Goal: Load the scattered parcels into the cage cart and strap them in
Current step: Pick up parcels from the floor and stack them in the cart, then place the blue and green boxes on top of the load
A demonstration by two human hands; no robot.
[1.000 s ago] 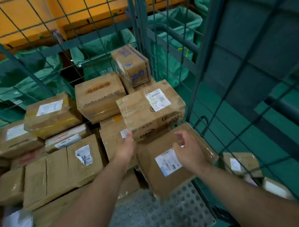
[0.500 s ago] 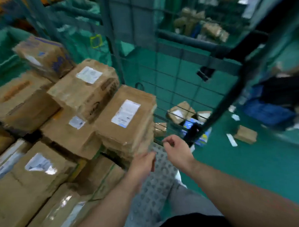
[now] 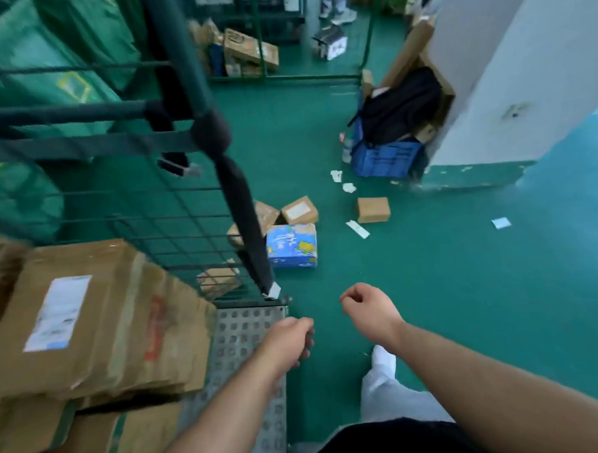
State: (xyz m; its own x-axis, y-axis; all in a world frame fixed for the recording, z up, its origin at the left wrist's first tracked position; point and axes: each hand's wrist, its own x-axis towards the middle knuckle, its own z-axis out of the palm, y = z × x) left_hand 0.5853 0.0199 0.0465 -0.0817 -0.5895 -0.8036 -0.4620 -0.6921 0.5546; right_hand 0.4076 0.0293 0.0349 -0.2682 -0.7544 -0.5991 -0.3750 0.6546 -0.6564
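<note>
The left hand (image 3: 289,341) and the right hand (image 3: 366,309) hang in the air side by side, a little apart. The fingers of both are curled loosely, and neither hand holds anything.

The left hand is right at the edge of the metal floor (image 3: 240,335) of the cage cart (image 3: 180,60). That floor is gray and full of small holes. Just left of this hand, a big brown parcel (image 3: 99,324) with a white label lies on top of other brown parcels inside the cart. Just ahead of the left hand, a black strap (image 3: 245,208) hangs loose down the cart's corner post. The wire wall (image 3: 160,218) runs off to the left from there.

Ahead of both hands, parcels lie scattered on the green floor (image 3: 464,287). A blue box (image 3: 291,247) is the nearest one. A brown box (image 3: 299,210) sits just behind it. A small brown box (image 3: 373,209) sits alone, farther ahead of the right hand. More brown parcels peek out from behind the strap and the wires. Bits of white paper (image 3: 357,229) lie near them.

Far past the right hand, a blue crate (image 3: 385,159) stands by a white wall (image 3: 509,63), with a black backpack (image 3: 402,105) on it. Just below the right hand is the person's white shoe (image 3: 383,356).
</note>
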